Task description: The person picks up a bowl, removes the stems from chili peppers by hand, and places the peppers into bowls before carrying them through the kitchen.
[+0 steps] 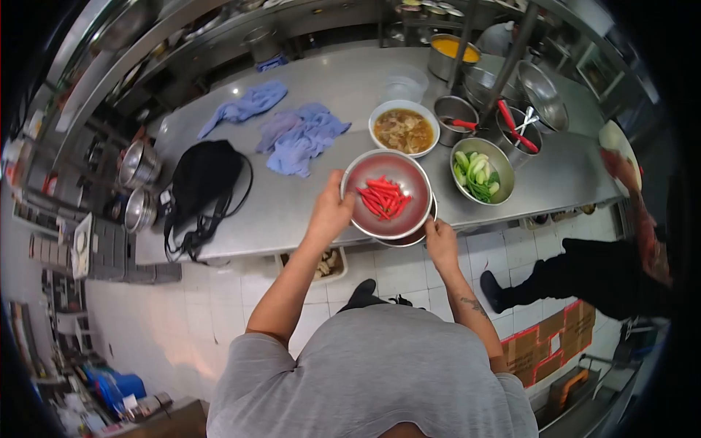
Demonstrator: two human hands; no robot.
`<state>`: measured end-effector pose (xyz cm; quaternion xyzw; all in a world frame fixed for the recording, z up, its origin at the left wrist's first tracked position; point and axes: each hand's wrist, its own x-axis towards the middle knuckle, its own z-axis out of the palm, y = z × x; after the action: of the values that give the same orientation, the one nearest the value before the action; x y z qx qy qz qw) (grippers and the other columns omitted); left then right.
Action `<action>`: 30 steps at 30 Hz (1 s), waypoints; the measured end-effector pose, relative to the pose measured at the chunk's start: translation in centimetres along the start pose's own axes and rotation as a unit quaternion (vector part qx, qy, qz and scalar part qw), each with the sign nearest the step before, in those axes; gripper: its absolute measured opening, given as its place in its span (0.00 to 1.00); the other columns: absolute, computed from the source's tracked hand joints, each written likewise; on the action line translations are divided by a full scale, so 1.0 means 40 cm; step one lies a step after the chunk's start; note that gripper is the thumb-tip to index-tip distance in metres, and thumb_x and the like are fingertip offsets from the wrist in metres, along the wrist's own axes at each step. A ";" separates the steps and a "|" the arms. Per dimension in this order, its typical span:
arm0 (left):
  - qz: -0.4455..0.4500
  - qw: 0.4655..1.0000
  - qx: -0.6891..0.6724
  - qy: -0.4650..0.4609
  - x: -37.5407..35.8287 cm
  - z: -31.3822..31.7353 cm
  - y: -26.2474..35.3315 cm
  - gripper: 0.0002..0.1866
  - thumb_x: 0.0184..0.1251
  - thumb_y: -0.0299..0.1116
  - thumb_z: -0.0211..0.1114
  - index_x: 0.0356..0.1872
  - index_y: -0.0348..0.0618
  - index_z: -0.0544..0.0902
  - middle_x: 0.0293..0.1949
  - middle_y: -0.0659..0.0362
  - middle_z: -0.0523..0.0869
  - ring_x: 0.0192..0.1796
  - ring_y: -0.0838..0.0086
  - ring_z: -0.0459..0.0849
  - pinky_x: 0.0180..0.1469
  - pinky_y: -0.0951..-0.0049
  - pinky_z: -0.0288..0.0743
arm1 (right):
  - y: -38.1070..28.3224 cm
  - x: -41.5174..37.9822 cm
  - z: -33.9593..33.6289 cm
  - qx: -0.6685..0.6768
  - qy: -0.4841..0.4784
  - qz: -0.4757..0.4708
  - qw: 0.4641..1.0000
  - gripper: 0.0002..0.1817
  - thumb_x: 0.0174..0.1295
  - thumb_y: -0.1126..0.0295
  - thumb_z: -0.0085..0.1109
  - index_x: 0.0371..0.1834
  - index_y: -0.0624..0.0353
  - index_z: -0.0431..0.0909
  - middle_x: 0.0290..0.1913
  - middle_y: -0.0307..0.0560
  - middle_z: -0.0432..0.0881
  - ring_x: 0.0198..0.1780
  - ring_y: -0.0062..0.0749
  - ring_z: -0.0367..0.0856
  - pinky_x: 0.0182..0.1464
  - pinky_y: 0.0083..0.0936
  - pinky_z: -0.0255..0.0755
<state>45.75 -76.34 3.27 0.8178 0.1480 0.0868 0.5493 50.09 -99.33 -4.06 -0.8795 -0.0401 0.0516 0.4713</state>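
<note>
My left hand [333,209] grips the left rim of a metal bowl [358,169] that holds several red chillies [383,198]. Partly hidden under it is a second metal bowl [418,236], its right edge pinched by my right hand [441,242]. Both bowls are at the table's front edge. Just beyond them stands a white bowl of brown soup [403,131] with pieces in it. To the right, a metal bowl [504,157] contains green leafy vegetables [478,175].
Steel table [219,241] in front of me. Blue cloths [303,139] and a black bag [207,175] lie on its left. Pots with red-handled utensils [520,131] stand at the right, a pot of yellow liquid [454,50] behind. Another person [584,277] stands at the right holding a pale dish.
</note>
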 end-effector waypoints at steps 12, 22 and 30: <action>0.142 0.861 0.472 0.128 0.457 -0.140 -0.287 0.18 0.59 0.46 0.62 0.51 0.59 0.80 0.60 0.51 0.71 0.55 0.50 0.70 0.54 0.49 0.64 | 0.107 -0.143 -0.056 0.138 0.086 0.147 0.976 0.16 0.64 0.67 0.46 0.33 0.72 0.76 0.18 0.47 0.74 0.20 0.27 0.70 0.24 0.29 0.63; 0.298 0.889 0.343 0.054 0.146 0.283 -0.164 0.17 0.48 0.28 0.60 0.44 0.38 0.79 0.45 0.40 0.73 0.46 0.48 0.72 0.43 0.54 0.71 | 0.273 -0.366 -0.170 0.201 0.267 0.185 0.924 0.21 0.67 0.55 0.48 0.29 0.65 0.73 0.13 0.29 0.64 0.12 0.11 0.57 0.13 0.16 0.49; 0.395 0.846 0.358 -0.013 0.121 0.334 -0.180 0.21 0.48 0.28 0.62 0.48 0.40 0.78 0.45 0.42 0.78 0.50 0.49 0.75 0.52 0.53 0.70 | 0.301 -0.576 -0.342 0.158 0.320 0.253 0.899 0.22 0.66 0.60 0.46 0.23 0.70 0.73 0.14 0.45 0.72 0.17 0.26 0.70 0.21 0.31 0.63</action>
<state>53.31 -83.83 -8.59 0.9482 -0.1734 0.2267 0.1392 29.27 -120.00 -5.33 -0.7430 0.3461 -0.1097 0.5623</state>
